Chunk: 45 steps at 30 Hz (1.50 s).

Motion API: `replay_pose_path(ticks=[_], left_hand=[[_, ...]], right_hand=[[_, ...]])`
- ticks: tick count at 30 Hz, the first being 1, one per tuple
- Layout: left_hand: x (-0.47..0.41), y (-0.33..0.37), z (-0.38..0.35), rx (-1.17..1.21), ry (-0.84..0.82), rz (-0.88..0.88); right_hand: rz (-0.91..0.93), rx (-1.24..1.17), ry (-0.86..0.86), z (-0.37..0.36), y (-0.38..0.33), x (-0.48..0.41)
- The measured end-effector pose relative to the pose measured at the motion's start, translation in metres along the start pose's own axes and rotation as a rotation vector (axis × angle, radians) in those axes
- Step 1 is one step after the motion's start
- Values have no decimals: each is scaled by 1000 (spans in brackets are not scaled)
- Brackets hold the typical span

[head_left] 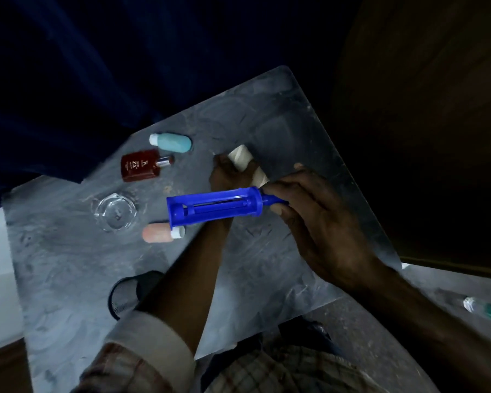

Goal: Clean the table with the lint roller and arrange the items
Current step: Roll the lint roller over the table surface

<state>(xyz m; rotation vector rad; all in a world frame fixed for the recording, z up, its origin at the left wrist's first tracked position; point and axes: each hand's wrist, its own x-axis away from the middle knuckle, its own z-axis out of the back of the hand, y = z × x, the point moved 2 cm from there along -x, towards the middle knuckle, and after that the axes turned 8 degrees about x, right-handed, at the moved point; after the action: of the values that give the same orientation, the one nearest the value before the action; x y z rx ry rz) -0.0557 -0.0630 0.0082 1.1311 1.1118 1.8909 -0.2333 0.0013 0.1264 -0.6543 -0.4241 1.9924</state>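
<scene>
My right hand grips the handle of a blue lint roller frame, held bare above the grey table. Beyond it my left hand is closed around a white paper roll, partly hidden by the fingers. To the left on the table lie a light blue bottle, a dark red perfume bottle, a clear glass dish and a peach bottle with a white cap, which sits just under the frame's tip.
A black mesh cup stands near the table's front, partly behind my left forearm. A clear bottle with a green label lies on the floor at right. Dark blue fabric borders the table's far side.
</scene>
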Motion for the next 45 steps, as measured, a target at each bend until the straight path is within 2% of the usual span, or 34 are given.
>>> replay_pose_path(ticks=[3, 6, 8, 11, 16, 23, 27, 34, 40, 45], left_hand=[[8, 9, 30, 172, 58, -62], [31, 11, 73, 557, 105, -19], [52, 22, 108, 722, 91, -10], [81, 49, 159, 904, 103, -27], [124, 74, 223, 1068, 146, -78], [156, 85, 276, 1131, 218, -169], [169, 83, 299, 1164, 196, -200], [184, 83, 327, 1061, 214, -328], [194, 85, 331, 991, 184, -388], [208, 85, 316, 882, 59, -394]], right_hand=[[-10, 34, -38, 4, 2, -9], [31, 89, 10, 12, -11, -24], [63, 123, 59, 18, -21, -34], [108, 145, 113, 28, -39, -47], [209, 186, 181, 33, -82, -62], [290, 208, 147, 22, -155, -60], [325, 241, 146, 18, -179, -59], [462, 370, 218, 23, -212, -54], [489, 406, 241, 23, -222, -46], [521, 389, 241, 16, -243, -41]])
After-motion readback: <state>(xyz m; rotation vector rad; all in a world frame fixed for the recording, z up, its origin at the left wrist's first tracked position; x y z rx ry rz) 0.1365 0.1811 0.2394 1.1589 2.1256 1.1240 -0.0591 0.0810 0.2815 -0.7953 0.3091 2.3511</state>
